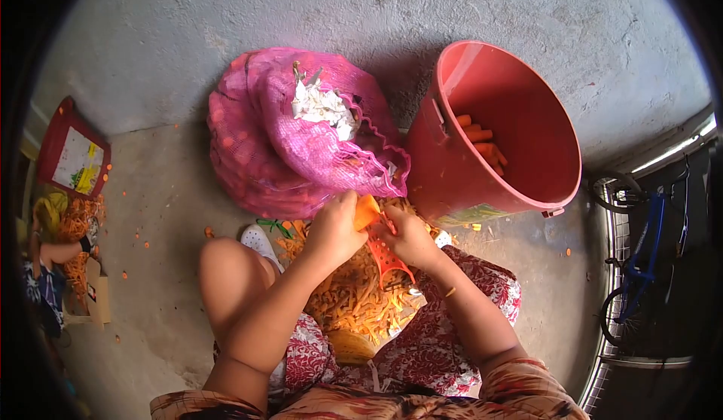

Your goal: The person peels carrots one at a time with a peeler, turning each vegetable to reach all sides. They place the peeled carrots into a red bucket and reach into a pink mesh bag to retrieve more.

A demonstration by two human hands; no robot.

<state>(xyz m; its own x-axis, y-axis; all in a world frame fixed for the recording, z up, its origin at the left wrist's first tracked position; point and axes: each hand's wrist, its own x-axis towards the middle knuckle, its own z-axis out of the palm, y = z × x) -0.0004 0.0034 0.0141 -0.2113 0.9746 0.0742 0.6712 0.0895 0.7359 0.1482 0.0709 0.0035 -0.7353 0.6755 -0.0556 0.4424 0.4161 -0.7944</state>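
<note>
My left hand (334, 229) is closed around a peeled orange carrot (367, 213), its thick end showing beside my fingers. In my right hand (412, 238) is a red plastic peeler (386, 257) with holes through its body and a forked lower end. The two hands are close together, with the carrot right by the peeler's top. Below them lies a heap of orange carrot peelings (350, 288) on the floor between my legs. My fingers partly hide both carrot and peeler.
A pink mesh sack (248, 145) full of carrots leans at the wall. Right of it, a tilted red bucket (520, 186) holds several peeled carrots (482, 137). Another person's leg (64, 252) and a second red bucket (54, 149) are far left. A blue bicycle (640, 262) stands right.
</note>
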